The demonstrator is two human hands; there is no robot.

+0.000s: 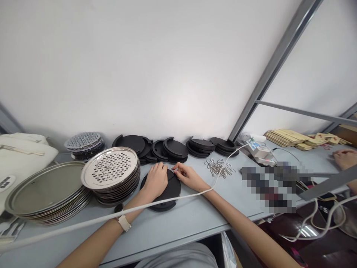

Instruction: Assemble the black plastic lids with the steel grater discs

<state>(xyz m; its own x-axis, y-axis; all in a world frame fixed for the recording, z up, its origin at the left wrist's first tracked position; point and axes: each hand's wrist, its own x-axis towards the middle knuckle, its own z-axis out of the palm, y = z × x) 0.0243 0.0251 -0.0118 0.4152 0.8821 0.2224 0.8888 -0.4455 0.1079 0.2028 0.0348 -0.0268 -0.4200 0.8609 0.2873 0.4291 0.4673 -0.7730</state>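
A round black disc with a raised partial rim lies flat on the table before me. My left hand is over its left side, fingers bent and pressed down against it. At its far right edge my right hand pinches a small shiny metal piece, mostly hidden by the fingertips. To the right lies a loose pile of small metal loop-ended pieces. More black discs of the same kind stand in low stacks along the wall.
Left of the disc are a stack of perforated metal plates and a stack of larger round trays. A white cable crosses close in front of my arms. Another person's hand shows at far right, beyond a metal post.
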